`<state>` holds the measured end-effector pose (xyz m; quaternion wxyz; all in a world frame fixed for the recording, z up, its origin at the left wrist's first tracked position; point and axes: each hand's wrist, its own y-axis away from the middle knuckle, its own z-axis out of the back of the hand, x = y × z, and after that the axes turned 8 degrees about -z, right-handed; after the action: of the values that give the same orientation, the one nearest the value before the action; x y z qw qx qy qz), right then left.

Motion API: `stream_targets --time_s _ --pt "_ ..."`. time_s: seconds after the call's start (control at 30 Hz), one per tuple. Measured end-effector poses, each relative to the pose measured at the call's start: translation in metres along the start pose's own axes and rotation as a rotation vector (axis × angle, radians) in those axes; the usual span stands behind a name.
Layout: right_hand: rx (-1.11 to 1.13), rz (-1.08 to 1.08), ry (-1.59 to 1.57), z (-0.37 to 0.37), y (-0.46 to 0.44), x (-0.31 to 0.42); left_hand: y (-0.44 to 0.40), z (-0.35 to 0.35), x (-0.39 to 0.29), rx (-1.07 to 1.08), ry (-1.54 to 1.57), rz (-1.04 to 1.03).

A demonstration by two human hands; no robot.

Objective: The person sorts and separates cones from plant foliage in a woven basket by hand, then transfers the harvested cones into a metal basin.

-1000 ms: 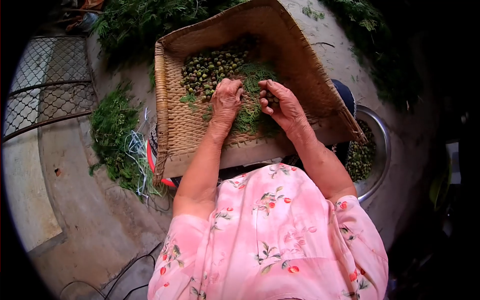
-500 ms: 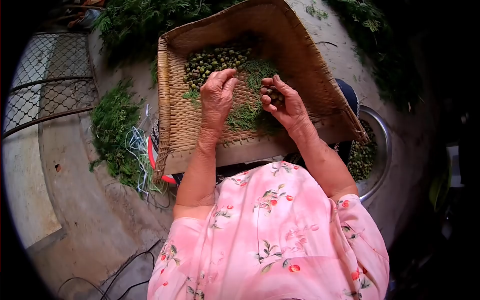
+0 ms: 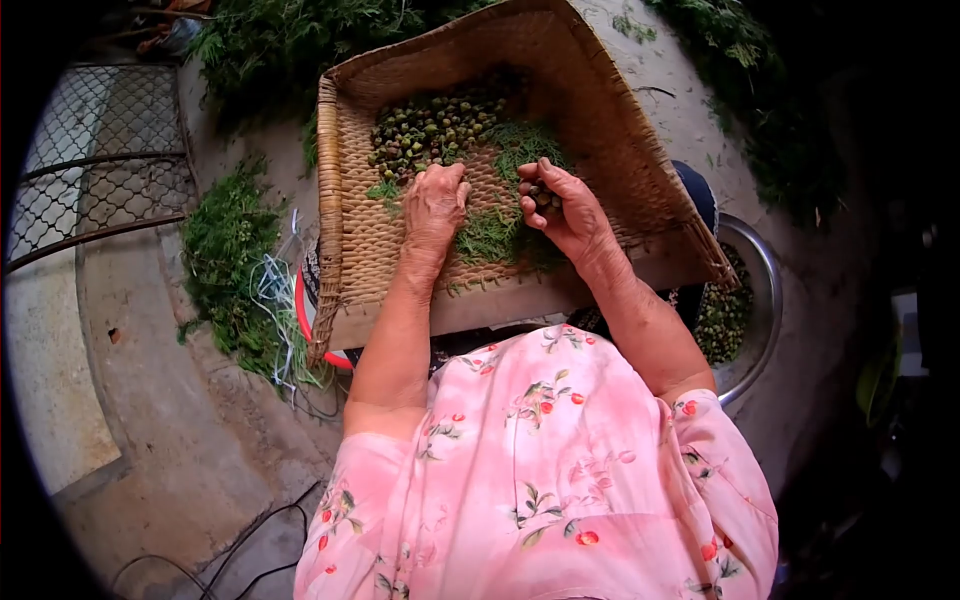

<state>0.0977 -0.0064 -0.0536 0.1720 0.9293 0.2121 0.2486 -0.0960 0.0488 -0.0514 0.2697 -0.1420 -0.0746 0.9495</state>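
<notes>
Basket: the wide, brown, woven basket with raised walls (image 3: pixel 375 272) lies before the person, its near edge close to the pink flowered shirt (image 3: pixel 545 470).
Pile: many small, round, green-brown fruits (image 3: pixel 440 128) lie together toward the far edge of the basket, nearer to its left corner.
Left hand: the left hand (image 3: pixel 435 205) is low over the basket floor, back upward, fingers bent down at the near side of the pile. Half a second ago it was raised, with thumb and finger pinched together; now it is lowered. If it grips something, I cannot tell.
Right hand: the right hand (image 3: pixel 572 205) is curled around several of these fruits, toward the right wall, almost in the same place as before.
Sprigs: thin, feathery green sprigs (image 3: pixel 487 236) lie between the two hands, and more lie beyond, toward the far edge.
Basin: outside the basket's near right corner stands a round, shiny metal basin (image 3: pixel 776 300) with similar fruits inside.
</notes>
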Motion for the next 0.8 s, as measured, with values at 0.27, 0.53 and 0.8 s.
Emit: stream_targets --time_s 0.27,0.53,0.8 --pt "0.019 0.005 0.006 0.003 -0.001 -0.002 0.002 -0.001 -0.006 -0.091 0.092 0.101" --pt "-0.016 -0.038 0.021 -0.007 0.002 -0.001 -0.002 0.046 -0.075 -0.104 0.852 0.043" --pt "0.047 -0.031 0.021 0.002 0.000 -0.001 0.021 0.018 0.001 -0.214 0.247 0.237"
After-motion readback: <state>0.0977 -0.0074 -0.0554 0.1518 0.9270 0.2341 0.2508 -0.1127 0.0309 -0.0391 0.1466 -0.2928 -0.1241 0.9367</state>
